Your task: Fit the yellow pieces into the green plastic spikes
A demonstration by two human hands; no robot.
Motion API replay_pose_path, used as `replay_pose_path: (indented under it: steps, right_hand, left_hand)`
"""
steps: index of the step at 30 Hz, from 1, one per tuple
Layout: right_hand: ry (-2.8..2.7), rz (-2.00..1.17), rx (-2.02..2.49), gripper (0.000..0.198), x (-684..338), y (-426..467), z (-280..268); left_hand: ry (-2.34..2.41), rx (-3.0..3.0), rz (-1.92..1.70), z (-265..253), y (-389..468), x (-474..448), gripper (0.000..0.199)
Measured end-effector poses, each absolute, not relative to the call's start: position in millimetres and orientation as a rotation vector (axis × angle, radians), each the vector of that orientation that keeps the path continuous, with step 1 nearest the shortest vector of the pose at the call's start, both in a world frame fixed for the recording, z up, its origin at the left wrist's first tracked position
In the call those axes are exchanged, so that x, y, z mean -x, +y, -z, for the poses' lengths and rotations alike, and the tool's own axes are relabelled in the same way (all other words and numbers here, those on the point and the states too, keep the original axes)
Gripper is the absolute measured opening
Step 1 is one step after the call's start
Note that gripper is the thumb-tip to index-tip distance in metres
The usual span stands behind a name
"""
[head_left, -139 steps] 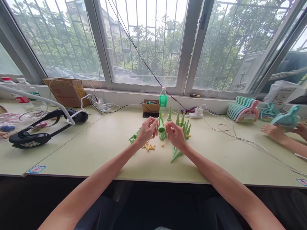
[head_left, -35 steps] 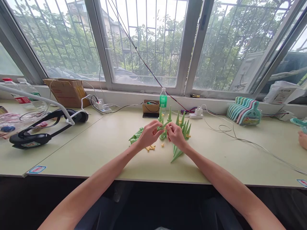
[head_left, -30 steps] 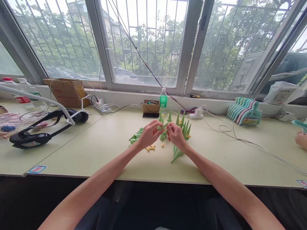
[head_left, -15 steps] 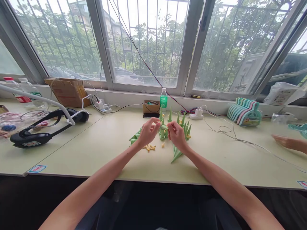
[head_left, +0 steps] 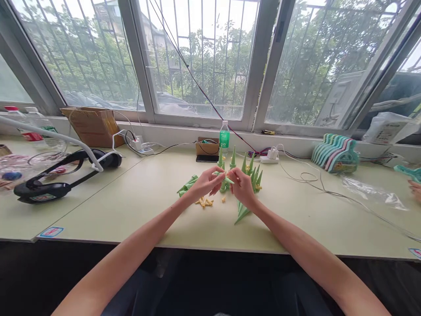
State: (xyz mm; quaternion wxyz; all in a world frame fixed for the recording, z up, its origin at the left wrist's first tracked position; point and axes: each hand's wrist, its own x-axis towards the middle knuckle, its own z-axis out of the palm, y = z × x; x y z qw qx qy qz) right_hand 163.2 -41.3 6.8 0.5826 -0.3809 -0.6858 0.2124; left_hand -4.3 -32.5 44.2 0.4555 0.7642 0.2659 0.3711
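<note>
The left hand pinches a green cone above the desk — from my remote view, its long axis runs sideways, tip toward the right hand, whose fingers curl close beside it; whether they grip anything, I can't tell.

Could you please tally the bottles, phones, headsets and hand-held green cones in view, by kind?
Bottles: 3
Phone: 1
Headset: 1
Held green cone: 1
Total: 6
The other green cones overlap too much to count reliably.
</note>
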Motion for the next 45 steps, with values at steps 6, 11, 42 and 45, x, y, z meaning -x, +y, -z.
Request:
replay_pose_path:
  steps: [6, 11, 42, 45]
  right_hand:
    - [-1.613, -0.484, 0.910, 0.032, -164, -40, -7]
    - [-1.634, -0.445, 0.912, 0.033, -165, -40, -8]
    - [-1.607, -0.505, 0.954, 0.042, -162, -42, -11]
    - [-1.592, -0.497, 0.950, 0.041, -162, -44, -13]
  left_hand:
    - [0.662, -1.904, -0.932, -42, -30, 6, 0.038]
    - [0.678, -1.929, -0.979, -38, -27, 7, 0.041]
    - [0.833, -2.369, -1.318, -30, -28, 2, 0.036]
    - [0.882, -2.238, -1.378, -33, -28, 1, 0.032]
